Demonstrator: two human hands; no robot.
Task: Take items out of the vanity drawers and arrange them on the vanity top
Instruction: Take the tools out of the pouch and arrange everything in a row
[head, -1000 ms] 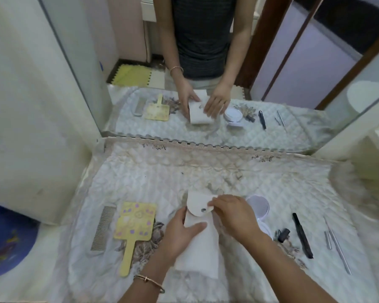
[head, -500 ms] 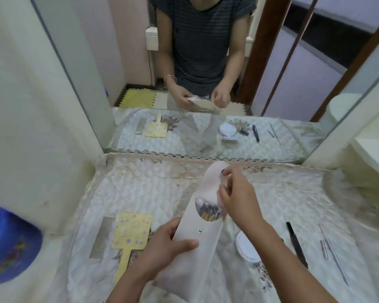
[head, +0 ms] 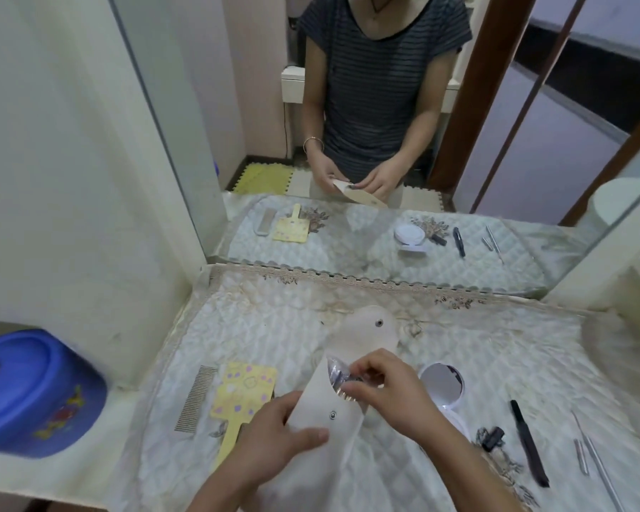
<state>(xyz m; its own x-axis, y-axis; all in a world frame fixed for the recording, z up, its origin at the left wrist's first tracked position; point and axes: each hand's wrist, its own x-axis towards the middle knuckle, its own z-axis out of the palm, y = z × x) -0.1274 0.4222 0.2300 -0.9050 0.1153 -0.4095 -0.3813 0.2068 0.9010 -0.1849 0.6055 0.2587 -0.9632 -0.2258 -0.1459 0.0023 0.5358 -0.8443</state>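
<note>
Left hand [head: 274, 434] grips the white snap pouch [head: 333, 400] – mouth tilted toward frame top – right hand [head: 392, 393] pinching the shiny contents [head: 339, 375].

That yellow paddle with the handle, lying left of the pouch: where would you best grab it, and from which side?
By its narrow handle, I would say. The yellow paddle lies flat on the quilted cover, wide head toward the mirror, handle pointing back at the person. A grip from above at the near end fits; the left hand is nearest, though it now holds the white pouch.
</note>
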